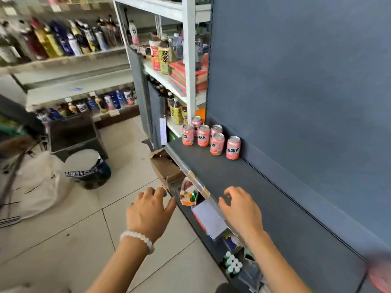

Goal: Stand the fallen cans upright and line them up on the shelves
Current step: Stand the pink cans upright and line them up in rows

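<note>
On the dark grey shelf (pixel 264 187) that runs along a blue-grey back panel (pixel 306 81), six pink cans (pixel 211 136) stand upright in a loose cluster at the far end, near the white upright (pixel 190 60) of the next rack. The nearest can (pixel 233 147) stands slightly apart from the rest, just beside the back panel, and its label shows three white Chinese characters reading 美年达 above a picture of peach-coloured fruit; the same lettering shows in part on the cans behind it. A blurred pink shape (pixel 380 275) sits at the shelf's near end, at the frame's corner, too smeared to identify. The left hand (pixel 150 212) hovers over the tiled floor (pixel 84 240) beside the shelf's front edge, fingers loosely curled and slightly spread, holding nothing, with a white beaded bracelet (pixel 137 240) on its wrist. The right hand (pixel 239 208) hovers over the shelf near its front edge, fingers bent and apart, also holding nothing. On the neighbouring rack, tall bottles (pixel 165 58) carry yellow-green labels with the characters 双萃. Below the shelf edge, a paper tag (pixel 209 218) hangs in front of cartons and a cluster of small green-capped bottles (pixel 232 265). A white bag (pixel 42 182) lies on the floor.
</note>
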